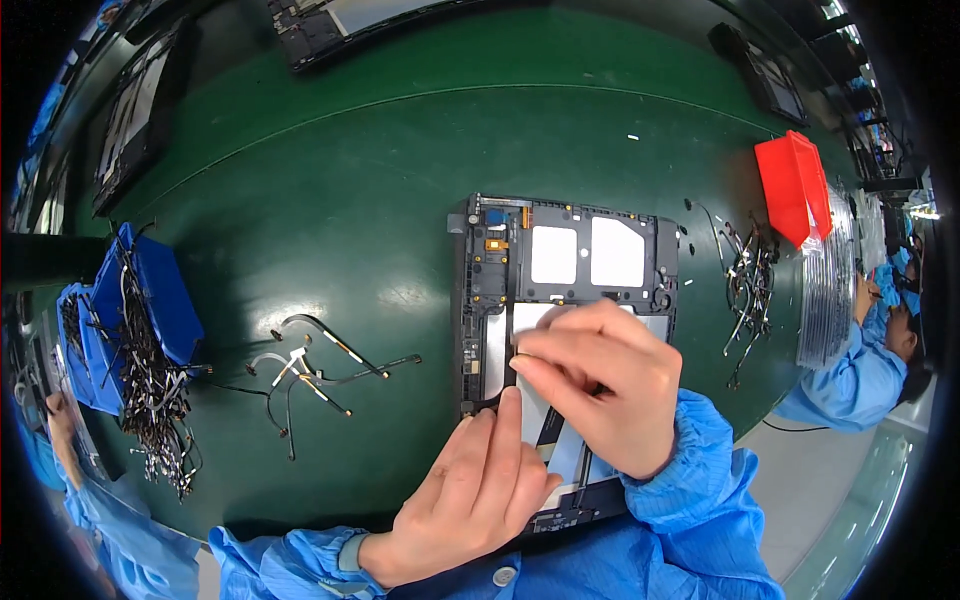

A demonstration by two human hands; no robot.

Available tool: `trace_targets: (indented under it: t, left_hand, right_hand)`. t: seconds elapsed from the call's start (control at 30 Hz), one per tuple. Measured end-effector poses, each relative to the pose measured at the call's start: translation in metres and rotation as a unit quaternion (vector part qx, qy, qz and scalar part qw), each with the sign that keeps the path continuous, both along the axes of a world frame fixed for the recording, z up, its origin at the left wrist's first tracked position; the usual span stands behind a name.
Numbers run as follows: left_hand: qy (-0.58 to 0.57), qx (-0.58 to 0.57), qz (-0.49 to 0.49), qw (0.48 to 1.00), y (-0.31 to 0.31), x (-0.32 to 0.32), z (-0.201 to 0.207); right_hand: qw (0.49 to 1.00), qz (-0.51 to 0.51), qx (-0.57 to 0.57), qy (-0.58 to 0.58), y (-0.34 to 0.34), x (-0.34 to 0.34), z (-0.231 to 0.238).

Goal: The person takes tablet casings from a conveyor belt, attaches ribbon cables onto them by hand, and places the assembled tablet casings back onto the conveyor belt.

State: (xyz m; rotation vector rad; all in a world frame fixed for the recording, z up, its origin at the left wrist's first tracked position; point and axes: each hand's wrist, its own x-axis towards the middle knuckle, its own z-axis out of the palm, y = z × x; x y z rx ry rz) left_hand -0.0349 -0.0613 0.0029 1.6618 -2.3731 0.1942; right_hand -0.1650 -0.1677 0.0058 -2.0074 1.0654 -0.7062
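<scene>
A tablet-like device (645, 285) with a black frame, metal panels and exposed boards lies in front of me on the green table. A thin black cable (511, 275) runs lengthwise near its left side. My right hand (610, 385) is over the middle of the device, thumb and fingers pinched at the cable; the fingertips partly cover the pinched spot. Lower down, my left hand (470, 490) rests on the device's left edge, fingers stretched out and tips touching near the cable's lower part. The device's lower part is partly hidden by my hands and sleeves.
Loose cables (305, 370) lie left of the device. Blue bins (165, 290) with bundled cables stand farther left. At right are another cable pile (750, 275), a red bin (793, 185) and stacked clear trays (828, 300). More devices (360, 15) lie at the back. People in blue sit at both sides.
</scene>
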Motion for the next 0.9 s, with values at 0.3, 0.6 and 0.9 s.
trace_targets:
  t: [0.3, 0.6, 0.9]
  left_hand:
    - [0.016, 0.022, -0.012, 1.000, 0.001, 0.000, 0.000]
    - [0.006, 0.018, -0.005, 1.000, 0.001, -0.001, 0.000]
    - [0.013, 0.021, -0.016, 1.000, 0.004, -0.001, -0.002]
  right_hand:
    - [0.999, -0.018, 0.034, -0.021, -0.011, 0.004, -0.004]
    - [0.999, -0.017, 0.002, -0.032, -0.008, 0.006, -0.004]
    - [0.999, -0.026, -0.028, -0.026, -0.009, 0.008, -0.008]
